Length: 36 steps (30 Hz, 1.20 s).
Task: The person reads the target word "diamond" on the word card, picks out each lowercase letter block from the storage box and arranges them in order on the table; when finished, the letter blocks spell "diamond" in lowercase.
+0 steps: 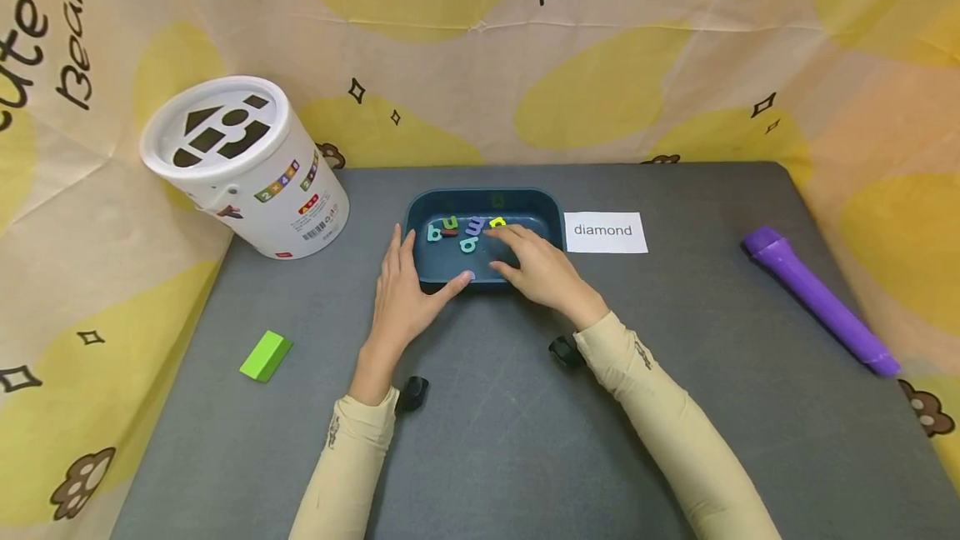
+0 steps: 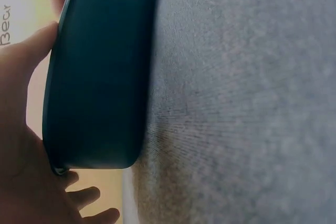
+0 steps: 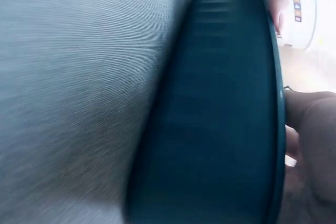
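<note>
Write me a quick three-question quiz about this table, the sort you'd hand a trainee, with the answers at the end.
1. Choose one. The white card reads: A) circle; B) diamond; C) square.
2. Which hand reaches over the inside of the dark tray, and where is the other one?
3. True or false: the purple stick lies to the right of the card.

Key:
1. B.
2. The right hand; the left hand is at the tray's left end, its thumb at the near rim.
3. True.
</note>
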Each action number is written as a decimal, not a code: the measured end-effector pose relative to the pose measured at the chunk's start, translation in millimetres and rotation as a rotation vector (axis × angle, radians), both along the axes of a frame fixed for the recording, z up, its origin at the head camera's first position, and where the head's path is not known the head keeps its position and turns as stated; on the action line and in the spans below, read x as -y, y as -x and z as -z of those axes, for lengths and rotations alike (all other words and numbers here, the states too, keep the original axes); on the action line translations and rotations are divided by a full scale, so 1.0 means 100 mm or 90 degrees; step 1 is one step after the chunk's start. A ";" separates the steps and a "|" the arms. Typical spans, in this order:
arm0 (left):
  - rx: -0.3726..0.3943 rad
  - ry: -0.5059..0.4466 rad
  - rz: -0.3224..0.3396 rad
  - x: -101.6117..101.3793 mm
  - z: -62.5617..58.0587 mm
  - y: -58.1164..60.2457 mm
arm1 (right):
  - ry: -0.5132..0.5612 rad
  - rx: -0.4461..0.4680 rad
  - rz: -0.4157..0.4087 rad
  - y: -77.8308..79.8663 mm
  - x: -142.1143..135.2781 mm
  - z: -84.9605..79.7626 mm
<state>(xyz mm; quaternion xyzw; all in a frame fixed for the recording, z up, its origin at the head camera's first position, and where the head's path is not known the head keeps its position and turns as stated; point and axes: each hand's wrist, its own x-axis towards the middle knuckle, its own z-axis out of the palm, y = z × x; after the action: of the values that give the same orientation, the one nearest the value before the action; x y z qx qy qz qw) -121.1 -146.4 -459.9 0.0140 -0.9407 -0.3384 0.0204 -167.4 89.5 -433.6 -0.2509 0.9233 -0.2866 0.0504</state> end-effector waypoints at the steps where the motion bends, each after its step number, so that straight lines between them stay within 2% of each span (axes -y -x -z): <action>1: 0.004 -0.009 -0.002 0.00 -0.01 0.00 | -0.002 0.022 -0.005 0.04 0.04 0.00; 5: 0.017 -0.024 -0.007 0.01 -0.01 0.00 | 0.013 0.096 -0.040 0.22 0.17 0.01; 8: 0.018 -0.030 -0.006 0.01 -0.01 0.00 | 0.025 0.126 -0.063 0.33 0.27 0.06; 11: 0.018 -0.031 -0.008 0.01 -0.01 0.01 | 0.013 0.129 -0.062 0.41 0.34 0.12; 16: 0.031 -0.036 -0.006 0.00 -0.02 0.01 | 0.007 0.102 -0.037 0.49 0.38 0.18; 25: 0.043 -0.034 -0.009 -0.01 -0.06 0.00 | 0.023 0.103 -0.025 0.46 0.35 0.15; 29: 0.051 -0.034 -0.008 0.00 -0.05 -0.01 | 0.055 0.100 -0.026 0.41 0.30 0.10; 33: 0.055 -0.036 -0.007 0.01 -0.05 0.00 | 0.107 0.063 -0.025 0.32 0.19 0.00; 36: 0.058 -0.037 -0.009 0.01 -0.05 -0.01 | 0.141 0.014 -0.022 0.22 0.04 -0.09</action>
<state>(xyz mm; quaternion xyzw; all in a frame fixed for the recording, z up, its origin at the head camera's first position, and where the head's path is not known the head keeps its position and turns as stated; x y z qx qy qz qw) -120.6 -147.5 -454.5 0.0364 -0.9302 -0.3647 -0.0208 -189.2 85.5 -424.8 -0.2677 0.8809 -0.3886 0.0373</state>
